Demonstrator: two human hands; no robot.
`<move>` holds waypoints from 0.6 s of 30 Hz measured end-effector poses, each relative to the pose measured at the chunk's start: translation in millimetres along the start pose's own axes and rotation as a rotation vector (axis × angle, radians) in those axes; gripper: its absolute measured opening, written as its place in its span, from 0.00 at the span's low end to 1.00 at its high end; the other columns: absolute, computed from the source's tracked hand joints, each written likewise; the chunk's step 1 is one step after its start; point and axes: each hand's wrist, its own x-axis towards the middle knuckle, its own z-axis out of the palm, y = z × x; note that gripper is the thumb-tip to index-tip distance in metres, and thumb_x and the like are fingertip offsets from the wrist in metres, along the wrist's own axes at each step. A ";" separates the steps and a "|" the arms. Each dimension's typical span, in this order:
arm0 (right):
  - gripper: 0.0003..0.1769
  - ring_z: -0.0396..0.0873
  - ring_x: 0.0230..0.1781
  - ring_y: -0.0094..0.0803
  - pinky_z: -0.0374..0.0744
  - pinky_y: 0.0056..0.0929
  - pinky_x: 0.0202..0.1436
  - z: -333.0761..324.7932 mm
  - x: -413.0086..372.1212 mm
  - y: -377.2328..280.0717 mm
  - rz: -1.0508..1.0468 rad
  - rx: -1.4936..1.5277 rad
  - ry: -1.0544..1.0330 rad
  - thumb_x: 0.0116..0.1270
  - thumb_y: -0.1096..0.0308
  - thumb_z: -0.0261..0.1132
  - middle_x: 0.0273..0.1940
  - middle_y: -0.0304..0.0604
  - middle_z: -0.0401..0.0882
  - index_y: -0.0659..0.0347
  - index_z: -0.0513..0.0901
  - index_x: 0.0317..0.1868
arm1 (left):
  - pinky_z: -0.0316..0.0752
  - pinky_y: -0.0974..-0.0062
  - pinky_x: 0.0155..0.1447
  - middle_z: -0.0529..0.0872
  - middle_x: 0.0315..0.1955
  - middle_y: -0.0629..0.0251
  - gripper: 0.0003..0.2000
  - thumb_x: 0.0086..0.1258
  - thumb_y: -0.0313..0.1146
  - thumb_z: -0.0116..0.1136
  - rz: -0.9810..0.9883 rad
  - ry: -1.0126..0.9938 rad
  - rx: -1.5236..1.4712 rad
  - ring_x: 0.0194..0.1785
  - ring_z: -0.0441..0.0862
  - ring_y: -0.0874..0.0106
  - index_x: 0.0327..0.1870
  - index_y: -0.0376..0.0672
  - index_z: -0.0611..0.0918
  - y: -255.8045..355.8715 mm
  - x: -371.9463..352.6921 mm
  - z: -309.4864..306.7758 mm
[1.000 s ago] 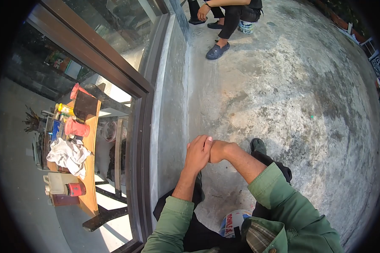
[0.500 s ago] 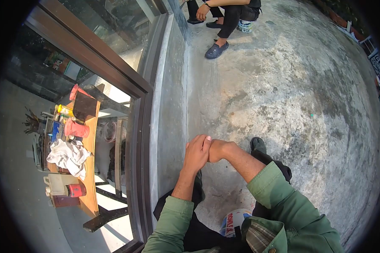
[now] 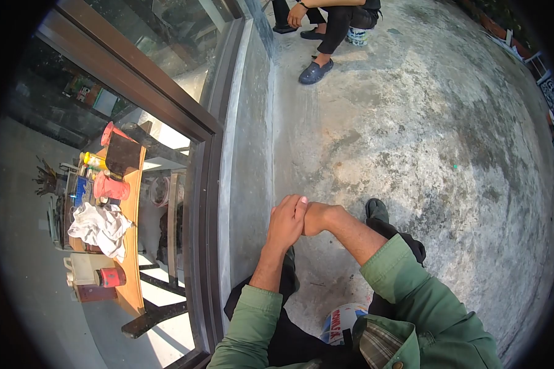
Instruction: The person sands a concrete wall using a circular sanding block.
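In front of my lap, my left hand is wrapped over my right hand, and the two press together. The left thumb and fingers lie across the right knuckles. My right hand looks curled and bent at the wrist; its fingers are hidden behind the left hand, so what they close on does not show. Both forearms come out of green sleeves. Below the hands, between my legs, is a white and blue bucket with red lettering.
A glass window with a brown frame stands at left on a low concrete ledge. Behind it, a wooden table holds a white cloth, pink containers and a red jar. Ahead, another person sits on a bucket.
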 end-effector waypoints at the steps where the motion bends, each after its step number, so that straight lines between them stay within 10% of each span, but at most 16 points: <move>1: 0.18 0.83 0.58 0.49 0.79 0.42 0.63 2.0 2.4 2.0 -0.004 0.002 0.000 0.69 0.60 0.60 0.54 0.57 0.86 0.64 0.88 0.49 | 0.74 0.56 0.52 0.84 0.40 0.51 0.16 0.82 0.42 0.47 0.002 0.000 0.001 0.46 0.82 0.49 0.43 0.38 0.82 0.1 -0.2 -0.4; 18: 0.17 0.82 0.57 0.50 0.78 0.42 0.63 -3.4 -3.9 -3.5 0.007 -0.026 -0.016 0.70 0.62 0.60 0.54 0.59 0.85 0.65 0.88 0.49 | 0.75 0.54 0.51 0.84 0.39 0.48 0.16 0.81 0.41 0.48 0.012 0.004 -0.002 0.45 0.82 0.47 0.42 0.37 0.82 0.3 -0.3 -0.4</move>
